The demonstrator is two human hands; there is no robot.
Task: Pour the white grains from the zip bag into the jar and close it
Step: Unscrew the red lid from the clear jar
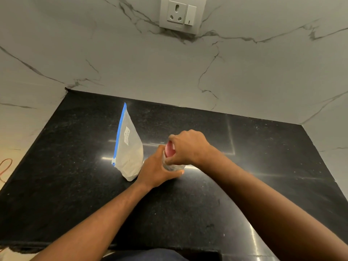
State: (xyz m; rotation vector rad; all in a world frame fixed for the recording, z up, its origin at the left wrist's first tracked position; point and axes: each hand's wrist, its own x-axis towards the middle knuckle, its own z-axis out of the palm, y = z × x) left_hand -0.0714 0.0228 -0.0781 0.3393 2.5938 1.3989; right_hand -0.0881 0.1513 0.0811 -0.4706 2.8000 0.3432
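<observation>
On the black counter the left hand grasps the jar at its side. The right hand grips the pink lid from above. The bag stands upright just left of the jar, its blue zip closed.

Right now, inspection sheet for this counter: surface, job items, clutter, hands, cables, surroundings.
Surface: black speckled countertop, glossy, light glare.
Job's things: zip bag with a blue zip strip stands upright, white grains in its lower part; clear jar with a pink lid beside it.
Clutter: nothing seen.
Hands: left hand wraps the jar body; right hand grips the lid from above.
Cables: orange cord off the counter's left edge.
Surroundings: marble-pattern wall, wall socket with switch.
</observation>
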